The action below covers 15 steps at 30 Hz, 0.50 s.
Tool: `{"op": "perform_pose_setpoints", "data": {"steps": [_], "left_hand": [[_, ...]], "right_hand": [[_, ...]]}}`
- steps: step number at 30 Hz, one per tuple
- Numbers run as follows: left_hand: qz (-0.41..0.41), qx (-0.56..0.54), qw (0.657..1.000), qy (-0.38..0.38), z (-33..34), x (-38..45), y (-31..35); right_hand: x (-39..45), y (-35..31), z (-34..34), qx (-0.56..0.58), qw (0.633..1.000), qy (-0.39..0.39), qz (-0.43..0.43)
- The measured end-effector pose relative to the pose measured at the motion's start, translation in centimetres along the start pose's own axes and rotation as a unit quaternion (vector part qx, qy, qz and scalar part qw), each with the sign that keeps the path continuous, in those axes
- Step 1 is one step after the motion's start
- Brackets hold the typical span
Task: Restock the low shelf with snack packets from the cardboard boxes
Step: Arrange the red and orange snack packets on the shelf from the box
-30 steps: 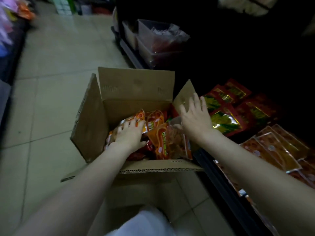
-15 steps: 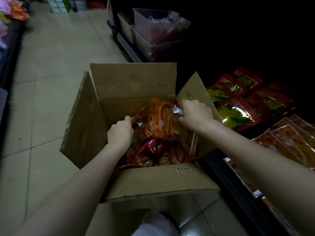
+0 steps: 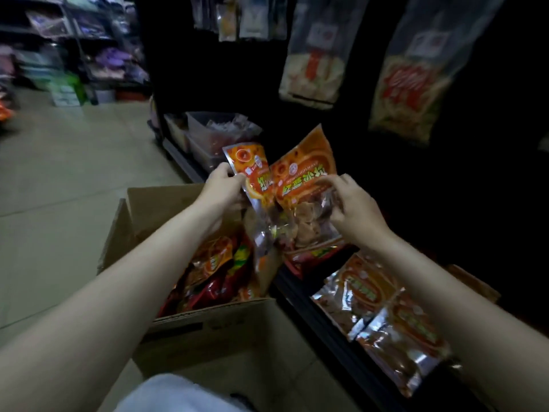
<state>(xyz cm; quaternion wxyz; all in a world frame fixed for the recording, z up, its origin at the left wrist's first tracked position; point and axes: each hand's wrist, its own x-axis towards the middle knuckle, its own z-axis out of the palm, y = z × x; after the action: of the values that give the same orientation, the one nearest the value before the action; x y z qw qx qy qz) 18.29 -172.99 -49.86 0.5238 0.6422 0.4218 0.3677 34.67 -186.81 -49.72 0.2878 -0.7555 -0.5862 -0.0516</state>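
An open cardboard box (image 3: 178,331) stands on the floor, holding several orange and red snack packets (image 3: 214,263). Above its right side my left hand (image 3: 221,185) grips one orange snack packet (image 3: 252,171) by its left edge. My right hand (image 3: 356,209) pinches a second, larger orange packet (image 3: 303,176) at its right edge. Both packets are held upright, side by side, over the gap between the box and the low shelf (image 3: 332,322). On the shelf lie several orange-and-silver packets (image 3: 371,304).
Clear plastic bins (image 3: 217,135) sit further along the low shelf. Large clear bags of snacks (image 3: 407,93) hang on the dark rack above. The tiled aisle floor (image 3: 74,188) stretches left, with stocked shelves (image 3: 74,40) at the far end.
Both hands have come up out of the box, each lifting an orange packet. The view has tilted up, showing the hanging bags and the far shelves.
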Motion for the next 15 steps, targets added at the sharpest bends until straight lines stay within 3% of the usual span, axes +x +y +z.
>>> {"op": "perform_pose_setpoints", "data": {"steps": [3, 9, 15], "left_hand": [[-0.007, -0.024, 0.998, -0.06, 3.8, -1.5, 2.6], [0.012, 0.011, 0.995, -0.097, 12.9, -3.1, 4.7], [-0.065, -0.059, 0.969, -0.229, 27.8, -6.7, -0.7]], "right_hand": [[-2.1, 2.7, -5.2, 0.114, 0.989, 0.041, 0.083], [-8.5, 8.6, -11.7, 0.143, 0.956, 0.094, 0.237], [-15.1, 11.1, -9.3, -0.01, 0.966, 0.046, 0.253]]}}
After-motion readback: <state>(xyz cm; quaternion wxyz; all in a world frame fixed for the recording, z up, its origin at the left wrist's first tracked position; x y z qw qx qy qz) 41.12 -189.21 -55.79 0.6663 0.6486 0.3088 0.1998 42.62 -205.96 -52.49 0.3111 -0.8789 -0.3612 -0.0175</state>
